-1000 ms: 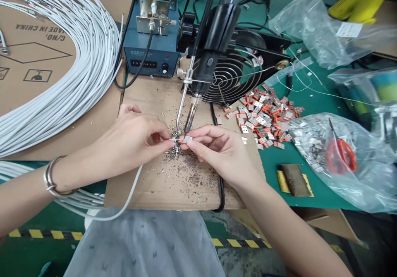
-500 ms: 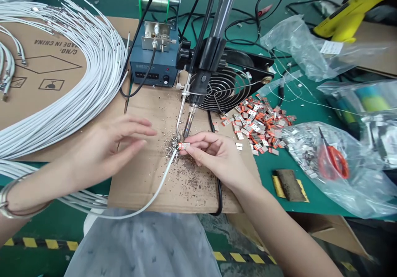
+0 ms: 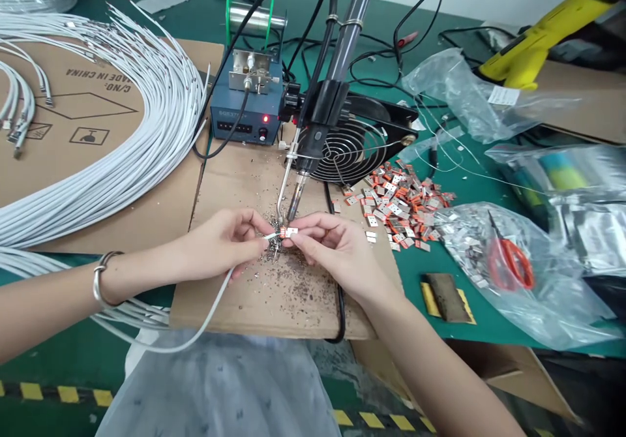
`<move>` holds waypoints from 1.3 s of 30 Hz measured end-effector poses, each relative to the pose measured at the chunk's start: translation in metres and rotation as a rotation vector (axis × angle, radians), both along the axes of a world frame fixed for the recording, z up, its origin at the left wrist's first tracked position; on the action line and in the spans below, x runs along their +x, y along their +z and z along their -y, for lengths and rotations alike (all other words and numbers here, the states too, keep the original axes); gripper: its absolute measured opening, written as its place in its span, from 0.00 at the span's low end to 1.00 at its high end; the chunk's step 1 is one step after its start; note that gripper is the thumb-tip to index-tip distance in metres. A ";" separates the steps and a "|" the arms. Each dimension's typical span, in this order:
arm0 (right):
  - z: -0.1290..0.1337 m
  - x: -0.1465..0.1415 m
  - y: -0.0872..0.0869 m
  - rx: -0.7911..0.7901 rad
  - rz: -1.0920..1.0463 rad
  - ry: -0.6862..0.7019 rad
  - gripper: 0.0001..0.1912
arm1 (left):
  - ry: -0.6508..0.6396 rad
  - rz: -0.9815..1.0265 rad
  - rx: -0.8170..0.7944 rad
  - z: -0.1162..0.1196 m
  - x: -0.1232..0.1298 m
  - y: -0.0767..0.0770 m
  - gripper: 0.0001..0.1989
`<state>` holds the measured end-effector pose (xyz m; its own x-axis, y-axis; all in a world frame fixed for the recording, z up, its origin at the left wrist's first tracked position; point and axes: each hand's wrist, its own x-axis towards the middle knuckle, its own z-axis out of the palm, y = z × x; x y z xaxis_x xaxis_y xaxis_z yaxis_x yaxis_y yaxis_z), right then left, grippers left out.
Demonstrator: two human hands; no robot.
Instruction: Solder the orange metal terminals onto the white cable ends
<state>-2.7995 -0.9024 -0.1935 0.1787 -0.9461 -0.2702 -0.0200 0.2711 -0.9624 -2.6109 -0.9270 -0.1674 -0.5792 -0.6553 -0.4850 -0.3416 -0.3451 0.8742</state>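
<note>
Between the thumb and fingers of my right hand is a small USB connector, metal with an orange end. My left hand pinches a white cable close to its tip, and that tip meets the orange end of the connector. Just above the joint sits the tip of a soldering iron fixed in a stand. Beside it a thin metal solder feed tube points at the same spot. Whether the iron touches the connector I cannot tell. Dark specks and solder bits lie on the cardboard below.
A thick bundle of white cables lies left. Behind stand a blue solder feeder with its red light lit and a fan. To the right are piled USB connectors, a sponge and orange scissors on a plastic bag.
My left hand has moved right from open air and closed on the cable near the connector. The feeder's red light has brightened. My right hand keeps its hold on the connector.
</note>
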 end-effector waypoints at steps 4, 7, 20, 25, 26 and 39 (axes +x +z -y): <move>0.000 -0.001 0.000 -0.007 0.000 0.005 0.10 | 0.016 0.079 -0.211 0.003 -0.004 -0.006 0.06; 0.000 -0.001 -0.001 -0.010 0.000 -0.003 0.10 | 0.000 0.121 -0.362 0.007 -0.004 -0.010 0.07; 0.001 -0.002 0.000 -0.021 0.052 -0.027 0.06 | -0.010 0.217 -0.581 0.010 -0.007 -0.003 0.04; 0.001 -0.002 -0.002 -0.036 0.093 -0.022 0.05 | -0.003 0.272 -0.662 0.005 -0.008 -0.002 0.04; 0.001 -0.002 -0.003 -0.041 0.104 -0.019 0.05 | 0.003 0.281 -0.676 0.005 -0.008 -0.002 0.05; 0.000 -0.005 -0.005 -0.057 0.144 0.002 0.04 | 0.028 0.232 -0.726 0.004 -0.008 -0.003 0.03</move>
<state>-2.8045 -0.9025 -0.1984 0.2134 -0.9588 -0.1875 0.1185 0.2159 -0.9692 -2.6191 -0.9305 -0.1701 -0.4933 -0.8692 -0.0335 -0.5434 0.2779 0.7921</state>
